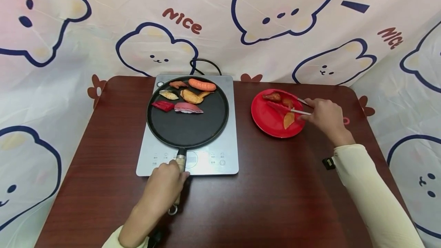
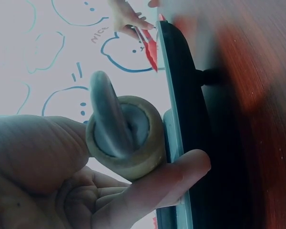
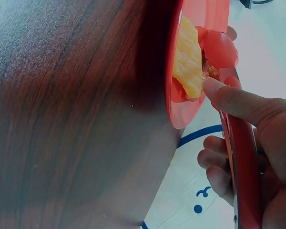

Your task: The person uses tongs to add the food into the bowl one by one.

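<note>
My left hand (image 1: 165, 185) grips the wooden handle (image 2: 152, 129) of a round black frying pan (image 1: 186, 129). In the pan's far half lie a sausage (image 1: 202, 85), a pink-topped sushi piece (image 1: 188, 108), a dark red piece (image 1: 163, 105) and several golden or brown food pieces (image 1: 190, 97). My right hand (image 1: 325, 118) holds red-and-metal tongs (image 3: 243, 162), their red heads over a red plate (image 1: 263, 125). On the plate are a brown meat-like piece (image 1: 273, 97) and a yellow-orange wedge (image 1: 288, 120). Whether the tongs pinch any food I cannot tell.
Under the pan sits a silver induction cooker (image 1: 225, 163), with a black cable (image 1: 208, 61) behind it. Both cooker and plate stand on a dark brown wooden table (image 1: 262, 194). A cartoon-printed white cloth (image 1: 220, 49) hangs behind the table and at its sides.
</note>
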A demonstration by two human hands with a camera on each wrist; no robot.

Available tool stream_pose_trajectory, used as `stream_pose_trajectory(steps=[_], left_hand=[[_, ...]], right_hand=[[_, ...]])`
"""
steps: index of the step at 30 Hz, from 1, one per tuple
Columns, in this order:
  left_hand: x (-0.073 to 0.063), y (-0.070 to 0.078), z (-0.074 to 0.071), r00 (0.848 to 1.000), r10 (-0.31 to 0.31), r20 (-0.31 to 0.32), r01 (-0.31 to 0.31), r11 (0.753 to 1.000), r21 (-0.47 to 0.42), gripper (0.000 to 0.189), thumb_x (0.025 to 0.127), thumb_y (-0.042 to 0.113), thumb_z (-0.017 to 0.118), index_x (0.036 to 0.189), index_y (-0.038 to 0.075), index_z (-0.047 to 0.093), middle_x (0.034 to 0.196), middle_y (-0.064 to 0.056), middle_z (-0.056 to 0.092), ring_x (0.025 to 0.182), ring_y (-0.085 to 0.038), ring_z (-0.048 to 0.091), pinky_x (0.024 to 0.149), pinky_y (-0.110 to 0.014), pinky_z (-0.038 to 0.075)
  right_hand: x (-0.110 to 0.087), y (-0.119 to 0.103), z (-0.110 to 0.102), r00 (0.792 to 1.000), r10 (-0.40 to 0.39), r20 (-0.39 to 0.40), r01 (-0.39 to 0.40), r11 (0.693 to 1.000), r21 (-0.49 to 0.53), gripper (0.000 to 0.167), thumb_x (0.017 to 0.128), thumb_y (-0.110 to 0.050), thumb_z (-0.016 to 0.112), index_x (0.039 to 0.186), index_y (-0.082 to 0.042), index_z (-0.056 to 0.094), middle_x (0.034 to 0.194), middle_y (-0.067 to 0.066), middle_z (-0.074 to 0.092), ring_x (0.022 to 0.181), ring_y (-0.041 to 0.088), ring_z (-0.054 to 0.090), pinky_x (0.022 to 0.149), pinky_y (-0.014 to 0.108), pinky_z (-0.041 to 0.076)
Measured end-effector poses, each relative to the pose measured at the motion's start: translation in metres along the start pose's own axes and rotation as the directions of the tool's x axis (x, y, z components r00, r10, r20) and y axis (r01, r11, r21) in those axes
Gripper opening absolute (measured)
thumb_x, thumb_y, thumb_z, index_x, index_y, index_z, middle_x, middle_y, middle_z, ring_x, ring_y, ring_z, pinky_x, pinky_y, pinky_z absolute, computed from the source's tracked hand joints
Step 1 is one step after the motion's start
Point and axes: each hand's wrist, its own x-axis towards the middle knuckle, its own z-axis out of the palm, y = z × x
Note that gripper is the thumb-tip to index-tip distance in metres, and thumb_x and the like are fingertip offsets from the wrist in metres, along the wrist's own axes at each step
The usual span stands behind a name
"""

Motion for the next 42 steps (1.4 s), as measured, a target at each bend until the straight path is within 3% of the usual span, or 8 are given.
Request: stream_pose_trajectory(steps=[19,26,31,35,42], left_hand=[[0.002,-0.001,0.0,1.0,0.011,0.009,-0.011,1.0,0.007,0.03,0.086,0.015,0.081,0.079,-0.006,0.061,0.065,-0.022,0.063,0.058,-0.037,0.066,0.052,-0.047,0.052],[0.002,-0.001,0.001,1.0,0.001,0.013,-0.001,1.0,0.006,0.03,0.086,0.015,0.081,0.079,-0.006,0.061,0.066,-0.023,0.064,0.058,-0.037,0.067,0.052,-0.046,0.052],[0.001,-0.001,0.0,1.0,-0.008,0.013,0.009,1.0,-0.002,0.03,0.086,0.015,0.081,0.079,-0.006,0.06,0.066,-0.023,0.064,0.058,-0.036,0.066,0.052,-0.046,0.052],[0.001,-0.001,0.001,1.0,-0.006,0.009,0.006,1.0,-0.003,0.03,0.086,0.015,0.081,0.079,-0.006,0.06,0.066,-0.022,0.064,0.057,-0.035,0.066,0.051,-0.046,0.052],[0.0,-0.001,0.001,1.0,0.002,0.005,-0.002,1.0,-0.001,0.029,0.086,0.014,0.081,0.08,-0.006,0.061,0.066,-0.022,0.064,0.057,-0.034,0.065,0.051,-0.045,0.052]], right_hand=[[0.003,0.0,-0.003,0.999,-0.033,0.005,0.033,0.999,0.0,0.067,0.08,-0.027,0.088,0.137,-0.002,0.063,0.108,0.027,0.073,0.077,0.032,0.061,0.062,0.044,0.053],[0.003,-0.004,-0.007,0.994,-0.103,-0.043,0.105,0.994,0.04,0.064,0.081,-0.028,0.087,0.135,-0.003,0.064,0.11,0.025,0.074,0.082,0.034,0.064,0.065,0.046,0.052],[0.003,-0.025,-0.018,0.977,-0.183,-0.108,0.19,0.98,0.06,0.063,0.08,-0.03,0.088,0.133,-0.004,0.067,0.111,0.023,0.075,0.082,0.034,0.066,0.065,0.043,0.05],[0.0,-0.049,-0.029,0.964,-0.242,-0.111,0.25,0.966,0.061,0.065,0.079,-0.029,0.09,0.134,-0.005,0.066,0.114,0.022,0.074,0.087,0.036,0.068,0.069,0.046,0.054],[-0.001,-0.094,-0.039,0.921,-0.374,-0.114,0.38,0.924,0.035,0.065,0.076,-0.03,0.091,0.134,-0.01,0.068,0.102,0.014,0.078,0.074,0.027,0.066,0.063,0.039,0.051]])
